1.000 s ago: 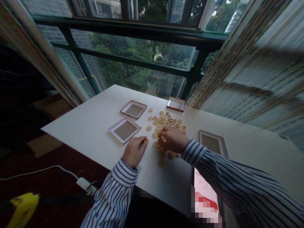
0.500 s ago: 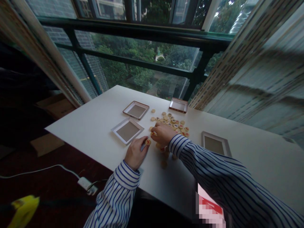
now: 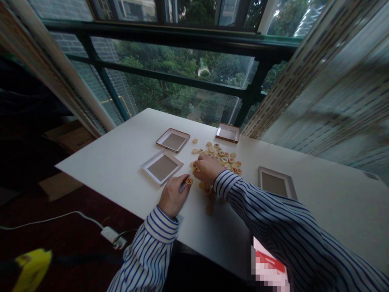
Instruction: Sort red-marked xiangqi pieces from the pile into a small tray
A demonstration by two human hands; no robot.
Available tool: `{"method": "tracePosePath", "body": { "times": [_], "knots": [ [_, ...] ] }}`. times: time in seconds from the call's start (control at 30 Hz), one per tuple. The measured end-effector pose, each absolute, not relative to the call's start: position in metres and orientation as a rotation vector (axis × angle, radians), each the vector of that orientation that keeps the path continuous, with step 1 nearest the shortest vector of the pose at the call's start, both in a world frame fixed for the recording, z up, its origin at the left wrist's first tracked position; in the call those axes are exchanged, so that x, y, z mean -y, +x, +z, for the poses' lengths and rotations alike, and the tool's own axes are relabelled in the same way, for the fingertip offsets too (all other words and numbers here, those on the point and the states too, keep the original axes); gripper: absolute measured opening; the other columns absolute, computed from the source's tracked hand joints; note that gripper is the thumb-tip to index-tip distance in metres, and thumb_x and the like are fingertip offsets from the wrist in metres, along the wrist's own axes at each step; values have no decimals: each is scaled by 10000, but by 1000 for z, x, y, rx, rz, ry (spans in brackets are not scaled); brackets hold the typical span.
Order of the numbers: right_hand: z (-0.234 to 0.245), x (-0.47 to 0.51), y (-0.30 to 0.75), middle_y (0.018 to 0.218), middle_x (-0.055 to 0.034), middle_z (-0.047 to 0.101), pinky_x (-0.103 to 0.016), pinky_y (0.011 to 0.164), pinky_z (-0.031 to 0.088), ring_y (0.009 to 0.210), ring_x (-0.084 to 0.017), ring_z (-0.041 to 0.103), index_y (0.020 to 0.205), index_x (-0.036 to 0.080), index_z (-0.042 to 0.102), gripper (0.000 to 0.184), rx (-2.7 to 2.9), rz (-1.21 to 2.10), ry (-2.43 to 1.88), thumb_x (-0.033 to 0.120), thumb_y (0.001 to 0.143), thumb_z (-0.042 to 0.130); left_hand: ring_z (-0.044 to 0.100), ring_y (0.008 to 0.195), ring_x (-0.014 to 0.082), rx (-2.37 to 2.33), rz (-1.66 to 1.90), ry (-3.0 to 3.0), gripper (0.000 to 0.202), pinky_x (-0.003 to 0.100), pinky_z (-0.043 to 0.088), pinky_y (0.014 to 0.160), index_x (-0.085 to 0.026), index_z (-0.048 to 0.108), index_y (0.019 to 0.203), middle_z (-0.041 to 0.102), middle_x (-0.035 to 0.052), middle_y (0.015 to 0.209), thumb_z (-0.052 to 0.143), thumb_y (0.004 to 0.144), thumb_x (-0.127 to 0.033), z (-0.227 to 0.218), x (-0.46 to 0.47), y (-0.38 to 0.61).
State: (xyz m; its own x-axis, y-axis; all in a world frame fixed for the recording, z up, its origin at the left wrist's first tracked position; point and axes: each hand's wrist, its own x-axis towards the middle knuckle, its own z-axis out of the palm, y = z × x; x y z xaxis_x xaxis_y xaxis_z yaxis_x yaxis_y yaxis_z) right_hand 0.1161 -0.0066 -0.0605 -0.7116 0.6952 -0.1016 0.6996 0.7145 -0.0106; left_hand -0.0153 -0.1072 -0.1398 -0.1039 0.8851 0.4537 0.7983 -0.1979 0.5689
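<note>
Shifted since a second ago: right hand point(image 3: 208, 168), from over the middle of the loose discs point(image 3: 222, 154) to their left side, close to the left hand point(image 3: 172, 196). Left hand low over the near edge, palm turned inward, wrist lifted, much as before. Left grip narrow, thumb and fingers pinching a red-marked disc point(image 3: 189, 181), face toward the viewer. Right arm reaching across from the right, knuckles up, fingers curled down; right grip also narrow, around another reddish-marked disc point(image 3: 196, 169), partly hidden.

Discs round, thick and pale yellow like wood, some blank, some with red or dark characters, loosely heaped across the middle of the surface point(image 3: 100, 162). Both sleeves crisp white cloth with dark blue stripes.

Surface white, smooth and flat. Toward the left side, a brown-rimmed tray point(image 3: 173, 142) and a white-rimmed tray point(image 3: 162, 167), both shallow and rectangular; at the far edge, a smaller tray point(image 3: 227, 133); right of the discs, a grey-bottomed tray point(image 3: 275, 184). By the near edge, a lit pink-and-red screen point(image 3: 270, 259), partly pixelated. Beyond the far edge, a dark green railing point(image 3: 170, 40), glass and leafy trees.
</note>
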Motion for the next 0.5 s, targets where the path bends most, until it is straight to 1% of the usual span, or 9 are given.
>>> {"method": "tracePosePath", "body": {
  "times": [0.13, 0.27, 0.4, 0.5],
  "knots": [
    [-63, 7, 117, 1060, -123, 587, -353, 819, 369, 1008, -249, 521, 1039, 191, 632, 325, -2842, -59, 1141, 343, 841, 424, 601, 911, 207, -1909, 1164, 2019, 271, 361, 502, 827, -163, 602, 1068, 666, 88, 973, 535, 823, -257, -139, 106, -15],
    [-60, 7, 121, 1029, -111, 600, -349, 796, 378, 985, -242, 533, 1042, 195, 638, 340, -2878, -60, 1104, 367, 852, 414, 599, 916, 210, -1896, 1154, 2030, 269, 366, 500, 828, -150, 605, 1059, 674, 91, 973, 533, 825, -261, -138, 106, -16],
    [-50, 8, 135, 1009, -82, 609, -319, 787, 375, 946, -213, 547, 1034, 219, 650, 305, -2913, -69, 1045, 352, 833, 462, 597, 922, 212, -1886, 1168, 2065, 257, 373, 496, 833, -150, 602, 1050, 675, 89, 984, 537, 819, -242, -139, 106, -16],
    [-43, 14, 149, 980, -82, 611, -315, 784, 368, 939, -214, 546, 968, 203, 667, 278, -2949, -61, 1001, 363, 823, 492, 589, 963, 217, -1858, 1216, 2127, 240, 391, 481, 866, -152, 601, 1033, 664, 99, 1031, 538, 812, -221, -137, 107, -15]
  ]
}}
